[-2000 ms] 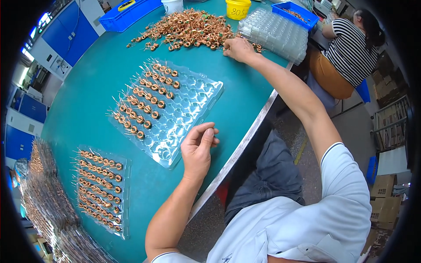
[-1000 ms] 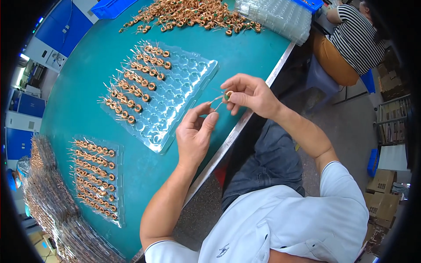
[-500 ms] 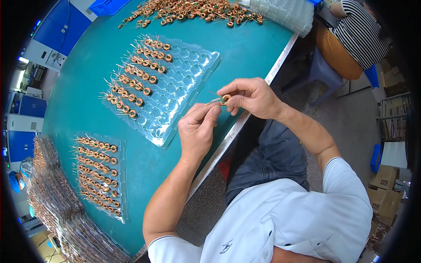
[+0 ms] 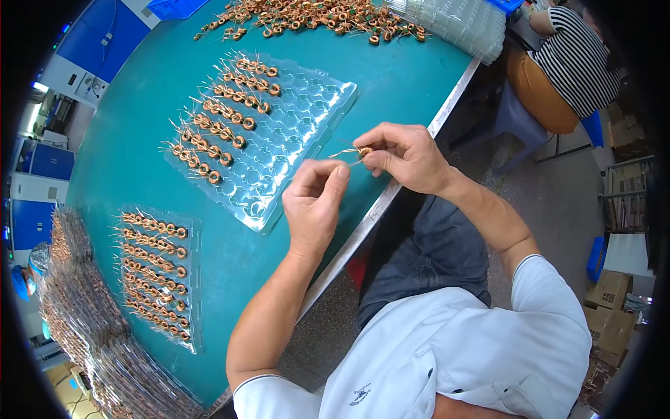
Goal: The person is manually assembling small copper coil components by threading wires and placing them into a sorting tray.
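My right hand pinches a small copper-wound ring coil over the near edge of the teal table. My left hand is beside it, its fingertips closed on the coil's thin wire leads. Just beyond both hands lies a clear plastic blister tray, its left half filled with rows of coils and its right pockets bare.
A heap of loose coils lies at the far edge, next to stacked clear trays. A filled tray and piles of filled trays sit at the left. A person in a striped top sits at the right.
My right hand came back from the far heap with a coil to the near edge. My left hand lifted off the table and took hold of the coil's leads.
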The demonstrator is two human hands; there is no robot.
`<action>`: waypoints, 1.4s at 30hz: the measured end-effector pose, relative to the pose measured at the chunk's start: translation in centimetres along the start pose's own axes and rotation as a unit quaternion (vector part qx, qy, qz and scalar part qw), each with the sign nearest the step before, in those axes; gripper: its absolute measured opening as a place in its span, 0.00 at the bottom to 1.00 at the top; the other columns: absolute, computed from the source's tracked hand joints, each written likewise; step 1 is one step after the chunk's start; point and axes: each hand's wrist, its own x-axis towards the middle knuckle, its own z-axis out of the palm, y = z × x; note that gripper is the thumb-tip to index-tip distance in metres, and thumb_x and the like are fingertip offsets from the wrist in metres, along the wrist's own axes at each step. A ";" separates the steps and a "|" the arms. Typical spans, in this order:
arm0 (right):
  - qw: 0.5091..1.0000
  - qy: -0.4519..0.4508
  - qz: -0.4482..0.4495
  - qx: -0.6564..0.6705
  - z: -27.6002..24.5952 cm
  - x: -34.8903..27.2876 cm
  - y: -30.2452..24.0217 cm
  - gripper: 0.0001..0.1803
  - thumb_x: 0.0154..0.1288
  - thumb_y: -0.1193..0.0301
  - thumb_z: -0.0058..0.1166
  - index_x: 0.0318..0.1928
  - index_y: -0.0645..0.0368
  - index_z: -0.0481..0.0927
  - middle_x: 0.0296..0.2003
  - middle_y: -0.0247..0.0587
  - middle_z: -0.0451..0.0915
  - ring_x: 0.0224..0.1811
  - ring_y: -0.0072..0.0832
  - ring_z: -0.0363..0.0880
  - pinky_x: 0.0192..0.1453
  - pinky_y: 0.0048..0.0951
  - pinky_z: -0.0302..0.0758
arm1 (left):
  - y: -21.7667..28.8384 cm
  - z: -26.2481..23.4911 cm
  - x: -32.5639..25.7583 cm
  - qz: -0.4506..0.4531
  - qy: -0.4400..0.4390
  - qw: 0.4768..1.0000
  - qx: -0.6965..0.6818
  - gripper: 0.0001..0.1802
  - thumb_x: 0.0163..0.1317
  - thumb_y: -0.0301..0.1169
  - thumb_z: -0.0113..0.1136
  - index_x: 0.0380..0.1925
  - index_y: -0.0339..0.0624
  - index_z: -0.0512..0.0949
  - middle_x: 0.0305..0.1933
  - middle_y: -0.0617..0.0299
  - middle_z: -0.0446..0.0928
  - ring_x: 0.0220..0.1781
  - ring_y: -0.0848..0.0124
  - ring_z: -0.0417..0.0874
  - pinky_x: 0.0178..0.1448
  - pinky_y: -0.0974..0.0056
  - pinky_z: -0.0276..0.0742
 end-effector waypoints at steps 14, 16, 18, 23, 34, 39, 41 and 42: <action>0.995 -0.001 -0.045 -0.085 0.7 -0.7 0.0 0.07 0.62 0.80 0.59 0.40 0.69 0.81 0.28 0.40 0.82 0.26 0.19 0.81 0.31 0.20 0.78 | -0.5 -0.5 -0.1 0.165 0.022 0.981 0.104 0.04 0.61 0.25 0.67 0.34 0.37 0.86 0.43 0.63 0.71 0.43 0.75 0.72 0.40 0.72 0.71; 0.996 0.005 -0.043 -0.074 0.7 -0.8 0.0 0.07 0.62 0.80 0.59 0.41 0.69 0.81 0.29 0.39 0.83 0.27 0.19 0.81 0.31 0.19 0.78 | -0.6 -0.6 -0.1 0.151 0.021 0.984 0.091 0.04 0.61 0.25 0.66 0.35 0.38 0.86 0.42 0.63 0.72 0.42 0.76 0.72 0.40 0.73 0.70; 0.997 0.011 -0.038 -0.064 0.8 -0.9 0.2 0.07 0.63 0.80 0.59 0.41 0.69 0.81 0.30 0.39 0.83 0.27 0.19 0.81 0.32 0.19 0.78 | -0.4 -0.4 0.1 0.134 0.024 0.988 0.078 0.04 0.61 0.25 0.66 0.36 0.38 0.86 0.41 0.64 0.72 0.41 0.77 0.72 0.39 0.73 0.70; 0.999 0.011 -0.002 -0.037 0.6 -0.9 0.0 0.10 0.65 0.79 0.59 0.46 0.67 0.82 0.33 0.39 0.82 0.28 0.18 0.80 0.32 0.19 0.78 | -0.5 -0.3 0.2 0.074 0.013 0.994 0.080 0.05 0.63 0.26 0.66 0.37 0.37 0.85 0.38 0.64 0.73 0.37 0.79 0.73 0.39 0.74 0.71; 0.984 -0.058 -0.102 -0.136 -0.5 -1.1 0.6 0.12 0.60 0.78 0.63 0.45 0.66 0.82 0.33 0.40 0.81 0.27 0.21 0.82 0.31 0.20 0.80 | -0.5 0.7 -0.1 0.034 0.006 0.994 0.099 0.04 0.62 0.24 0.66 0.34 0.35 0.81 0.30 0.63 0.80 0.30 0.78 0.79 0.35 0.71 0.74; 0.997 -0.041 -0.018 -0.068 0.0 -2.0 0.7 0.11 0.58 0.76 0.65 0.42 0.64 0.83 0.29 0.38 0.82 0.25 0.19 0.80 0.28 0.19 0.78 | -0.3 0.4 -0.2 0.071 -0.024 0.977 0.201 0.03 0.59 0.22 0.66 0.30 0.35 0.80 0.28 0.59 0.79 0.28 0.74 0.79 0.33 0.68 0.75; 0.999 -0.026 0.028 0.029 0.3 -2.4 0.9 0.10 0.59 0.78 0.64 0.41 0.65 0.83 0.29 0.37 0.82 0.23 0.17 0.79 0.27 0.18 0.78 | 0.0 0.5 -0.3 0.075 -0.026 0.972 0.220 0.03 0.58 0.21 0.66 0.29 0.35 0.80 0.27 0.58 0.79 0.27 0.72 0.80 0.33 0.68 0.75; 0.999 -0.026 0.028 0.030 0.3 -2.4 1.0 0.10 0.59 0.78 0.64 0.41 0.65 0.83 0.29 0.37 0.82 0.23 0.17 0.79 0.27 0.18 0.78 | 0.1 0.5 -0.4 0.074 -0.025 0.971 0.224 0.04 0.58 0.21 0.66 0.29 0.35 0.79 0.27 0.58 0.79 0.27 0.72 0.80 0.33 0.67 0.75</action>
